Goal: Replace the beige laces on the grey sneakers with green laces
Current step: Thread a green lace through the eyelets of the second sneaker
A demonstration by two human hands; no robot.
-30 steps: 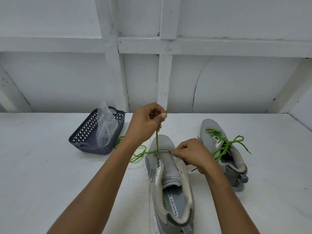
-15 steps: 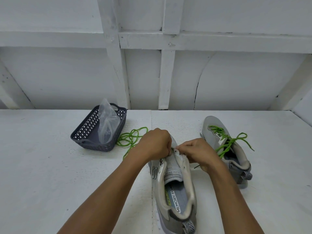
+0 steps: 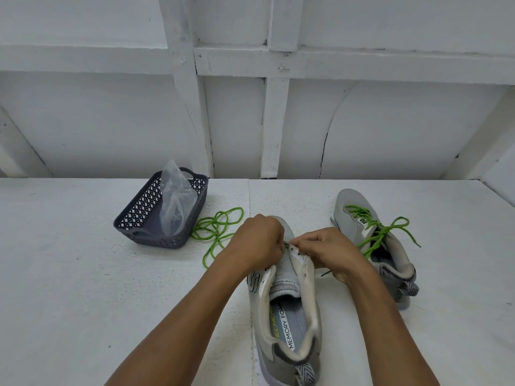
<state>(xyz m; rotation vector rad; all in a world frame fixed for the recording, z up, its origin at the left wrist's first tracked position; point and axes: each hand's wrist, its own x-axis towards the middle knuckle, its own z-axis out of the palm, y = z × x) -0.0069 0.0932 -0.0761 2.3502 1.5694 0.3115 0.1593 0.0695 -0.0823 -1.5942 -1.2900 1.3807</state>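
The grey mesh sneaker (image 3: 289, 316) lies toe-away on the white table (image 3: 83, 274). At its toe end the left hand (image 3: 256, 243) pinches the green cord lace (image 3: 214, 232), slack trailing leftward; the right hand (image 3: 328, 252) grips the eyelet flap (image 3: 303, 264).

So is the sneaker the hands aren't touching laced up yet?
Laced. A green lace criss-crosses the untouched sneaker, loose ends trailing past its collar. Whether every eyelet is threaded, cannot tell.

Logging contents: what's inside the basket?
A clear bag stands upright in the basket. What the bag holds, if anything, cannot be told, and the floor beneath it is covered.
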